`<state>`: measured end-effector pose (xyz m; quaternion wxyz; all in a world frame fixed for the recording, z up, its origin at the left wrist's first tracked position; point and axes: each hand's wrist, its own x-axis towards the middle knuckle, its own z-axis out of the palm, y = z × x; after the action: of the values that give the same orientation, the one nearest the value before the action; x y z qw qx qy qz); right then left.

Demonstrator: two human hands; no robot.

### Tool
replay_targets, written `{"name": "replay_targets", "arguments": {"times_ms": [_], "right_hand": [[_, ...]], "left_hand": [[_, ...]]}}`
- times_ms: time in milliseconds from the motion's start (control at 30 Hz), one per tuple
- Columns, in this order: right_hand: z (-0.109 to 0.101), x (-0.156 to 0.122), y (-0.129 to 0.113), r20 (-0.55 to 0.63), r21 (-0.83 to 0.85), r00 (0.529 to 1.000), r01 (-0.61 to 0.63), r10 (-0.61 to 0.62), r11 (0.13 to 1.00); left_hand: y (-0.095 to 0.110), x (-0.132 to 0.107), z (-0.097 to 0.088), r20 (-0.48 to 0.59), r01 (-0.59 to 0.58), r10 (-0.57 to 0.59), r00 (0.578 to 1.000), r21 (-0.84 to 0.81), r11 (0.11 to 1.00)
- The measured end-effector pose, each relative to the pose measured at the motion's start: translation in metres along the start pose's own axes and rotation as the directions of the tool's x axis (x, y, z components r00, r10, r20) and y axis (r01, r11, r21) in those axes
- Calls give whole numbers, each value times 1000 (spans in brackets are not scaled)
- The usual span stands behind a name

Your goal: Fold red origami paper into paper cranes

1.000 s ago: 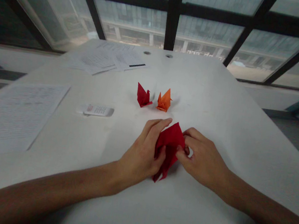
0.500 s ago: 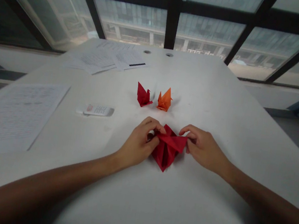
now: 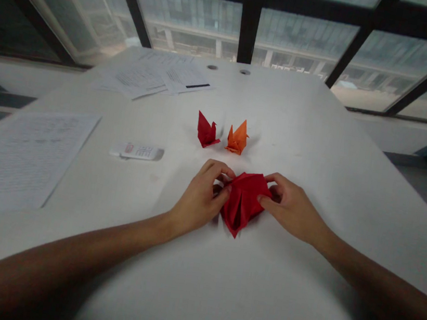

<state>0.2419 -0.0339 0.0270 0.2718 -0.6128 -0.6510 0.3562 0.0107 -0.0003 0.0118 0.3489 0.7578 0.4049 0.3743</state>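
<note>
Between my hands is a partly folded sheet of red origami paper [image 3: 245, 198], its layers bulging and one point facing me. My left hand [image 3: 203, 193] pinches the paper's left edge between thumb and fingers. At the right edge, my right hand [image 3: 292, 204] grips it, the thumb lying on top and the fingers curled behind. Just beyond the paper stand a red paper crane [image 3: 206, 132] and an orange paper crane [image 3: 237, 139], side by side and touched by neither hand.
A white remote control [image 3: 139, 151] lies left of my left hand. Printed sheets [image 3: 25, 156] rest at the table's left side, with more papers [image 3: 146, 75] at the far left. The white table [image 3: 305, 119] reaches to dark-framed windows [image 3: 249, 23].
The upper flap of the red paper has been spread and flattened upward. My right thumb has come onto the paper from its right corner. The view has tilted slightly.
</note>
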Motion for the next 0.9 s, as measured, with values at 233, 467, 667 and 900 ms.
{"name": "replay_targets", "arguments": {"times_ms": [233,467,667,900], "right_hand": [[-2,2,5,-73,-92,995,60,-67,994],[3,-4,-6,-23,-209,999,24,-29,978],[3,-3,-5,-5,-56,1000,12,-12,998],[1,-1,0,-153,-16,979,132,-133,991]], "left_hand": [[-5,2,-3,-51,-29,31,998,51,998],[-1,2,-2,-113,-39,42,993,30,999],[0,-1,-5,-206,-139,146,968,49,989],[-2,-8,-1,-26,-72,72,997,2,997]]}}
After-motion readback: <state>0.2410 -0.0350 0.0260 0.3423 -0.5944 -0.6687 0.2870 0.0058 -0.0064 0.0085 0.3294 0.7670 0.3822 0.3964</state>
